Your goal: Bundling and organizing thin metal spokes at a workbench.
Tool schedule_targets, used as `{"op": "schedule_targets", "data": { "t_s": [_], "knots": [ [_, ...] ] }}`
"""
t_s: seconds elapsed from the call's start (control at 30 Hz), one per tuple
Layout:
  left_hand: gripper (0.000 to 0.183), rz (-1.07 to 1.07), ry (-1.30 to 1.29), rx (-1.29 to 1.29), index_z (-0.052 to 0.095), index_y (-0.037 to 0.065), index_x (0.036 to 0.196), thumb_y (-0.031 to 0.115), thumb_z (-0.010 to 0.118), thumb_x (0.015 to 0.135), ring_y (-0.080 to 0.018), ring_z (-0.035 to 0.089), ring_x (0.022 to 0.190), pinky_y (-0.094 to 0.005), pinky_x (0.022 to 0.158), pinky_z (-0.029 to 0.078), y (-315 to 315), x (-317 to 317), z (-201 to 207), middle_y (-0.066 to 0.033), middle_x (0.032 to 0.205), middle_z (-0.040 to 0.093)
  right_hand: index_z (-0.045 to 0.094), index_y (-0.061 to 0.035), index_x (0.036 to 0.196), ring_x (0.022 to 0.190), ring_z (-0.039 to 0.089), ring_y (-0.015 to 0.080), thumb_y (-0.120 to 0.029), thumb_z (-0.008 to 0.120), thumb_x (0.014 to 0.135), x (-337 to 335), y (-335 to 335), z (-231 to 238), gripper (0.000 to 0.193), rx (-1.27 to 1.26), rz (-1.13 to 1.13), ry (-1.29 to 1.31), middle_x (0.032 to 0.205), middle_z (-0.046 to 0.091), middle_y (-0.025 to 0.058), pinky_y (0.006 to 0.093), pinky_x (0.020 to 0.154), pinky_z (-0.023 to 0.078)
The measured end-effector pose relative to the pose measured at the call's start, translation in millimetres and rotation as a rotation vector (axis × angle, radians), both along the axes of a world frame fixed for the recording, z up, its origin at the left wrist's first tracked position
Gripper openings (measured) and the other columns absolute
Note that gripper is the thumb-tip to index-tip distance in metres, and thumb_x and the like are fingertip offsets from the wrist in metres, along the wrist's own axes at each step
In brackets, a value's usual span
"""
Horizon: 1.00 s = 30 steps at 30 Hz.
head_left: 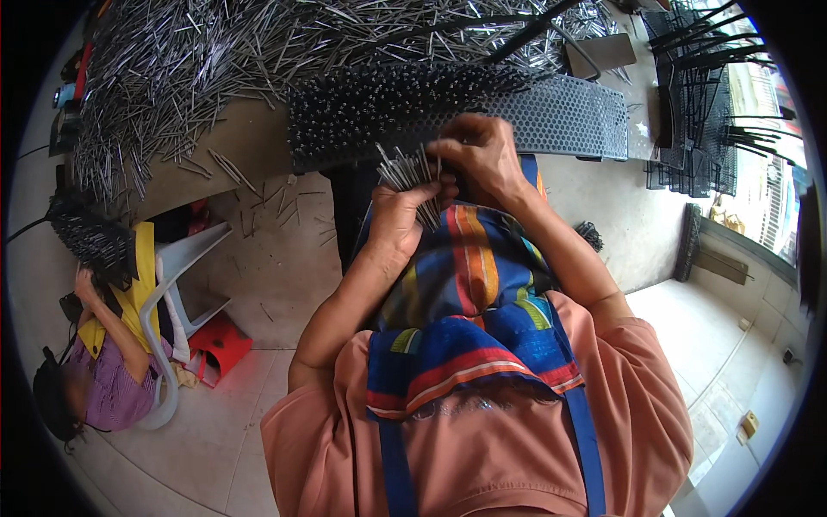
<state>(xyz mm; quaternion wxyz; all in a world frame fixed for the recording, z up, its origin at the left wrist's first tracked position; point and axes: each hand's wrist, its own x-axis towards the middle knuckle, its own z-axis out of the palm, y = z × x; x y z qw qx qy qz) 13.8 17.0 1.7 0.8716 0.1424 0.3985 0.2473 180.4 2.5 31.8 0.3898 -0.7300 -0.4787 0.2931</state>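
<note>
My left hand (403, 215) is closed around a bundle of thin metal rods (405, 171), their ends fanning up above the thumb. Just right of the bundle's top, my right hand (487, 159) has its thumb and fingers pinched on what looks like one rod of the same kind. Both hands are over my lap, at the near edge of a long perforated rack (568, 112). Dark rods stand upright and close together in the rack's left and middle part; its right part shows bare round holes.
A large heap of loose rods (198, 69) covers the table behind and left. Black racks with rods (698, 112) stand at the far right. On the left, a co-worker (112, 370) sits on a grey plastic chair (159, 405) with a similar rack, near a red bag (224, 345).
</note>
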Motion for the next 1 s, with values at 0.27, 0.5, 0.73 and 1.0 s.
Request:
{"op": "schedule_targets", "data": {
  "t_s": [0.27,0.5,0.73,1.0],
  "knots": [
    [0.016,-0.070,-0.002,-0.017,0.068,0.002,0.104,0.000,0.062,0.088,-0.0220,0.072,0.074,-0.0348,0.066,0.060,-3,9,10,-0.0109,0.087,0.072,0.065,-0.0020,0.077,0.047,0.045,0.0046,-0.001,0.070,0.083,17,-16,1,0.008,-0.221,-0.119,0.854,0.060,0.056,-0.0012,0.0212,0.043,0.033],
    [0.020,-0.319,0.093,0.169,0.067,0.000,0.111,0.006,0.059,0.093,-0.0186,0.070,0.076,-0.0310,0.070,0.059,-30,-11,-21,-0.0114,0.093,0.072,0.071,-0.0031,0.089,0.062,0.049,0.0021,0.000,0.071,0.082,14,0,-10,0.007,0.328,-0.288,0.442,0.075,0.062,-0.0034,0.0186,0.055,0.037],
    [0.017,-0.171,0.160,0.262,0.067,0.001,0.105,0.005,0.060,0.090,-0.0166,0.068,0.070,-0.0278,0.059,0.055,-21,2,6,-0.0105,0.087,0.071,0.070,0.0006,0.087,0.072,0.057,0.0057,0.005,0.070,0.079,16,7,-13,0.009,0.467,-0.185,0.107,0.082,0.065,0.0011,0.0194,0.065,0.044],
    [0.011,-0.072,0.202,0.029,0.066,0.004,0.097,0.008,0.067,0.087,-0.0154,0.063,0.059,-0.0288,0.054,0.054,-5,18,-5,-0.0057,0.072,0.065,0.071,-0.0006,0.089,0.062,0.057,0.0083,0.001,0.074,0.076,9,16,-27,0.013,0.493,-0.032,-0.220,0.080,0.064,0.0045,0.0221,0.055,0.044]
  ]
}}
